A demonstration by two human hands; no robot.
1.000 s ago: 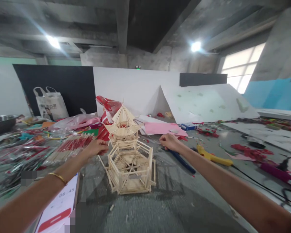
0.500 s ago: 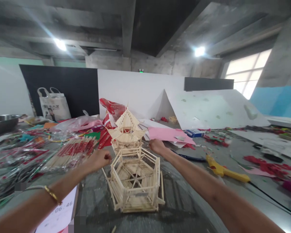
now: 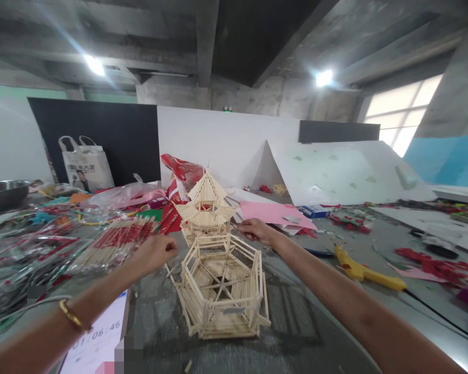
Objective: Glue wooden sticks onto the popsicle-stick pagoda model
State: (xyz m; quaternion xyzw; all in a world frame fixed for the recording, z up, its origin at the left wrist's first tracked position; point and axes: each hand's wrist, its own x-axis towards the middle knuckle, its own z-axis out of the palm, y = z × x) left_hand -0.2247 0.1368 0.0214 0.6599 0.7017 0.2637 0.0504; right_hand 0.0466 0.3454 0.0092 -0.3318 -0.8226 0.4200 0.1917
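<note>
Roof edge (image 3: 225, 214) nr R hand (image 3: 254, 229); sm gap, L hand (image 3: 156, 253) to base rim (image 3: 234, 301).

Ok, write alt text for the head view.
A tiered pagoda tower of pale wooden sticks stands between a person's left hand and right hand, behind an open hexagonal stick frame on a cluttered grey table. A yellow corded glue gun lies right.

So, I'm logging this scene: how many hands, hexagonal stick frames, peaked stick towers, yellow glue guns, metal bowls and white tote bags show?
Left hand plus right hand: 2
Hexagonal stick frame: 1
Peaked stick tower: 1
Yellow glue gun: 1
Metal bowl: 1
White tote bag: 1
Total: 7
</note>
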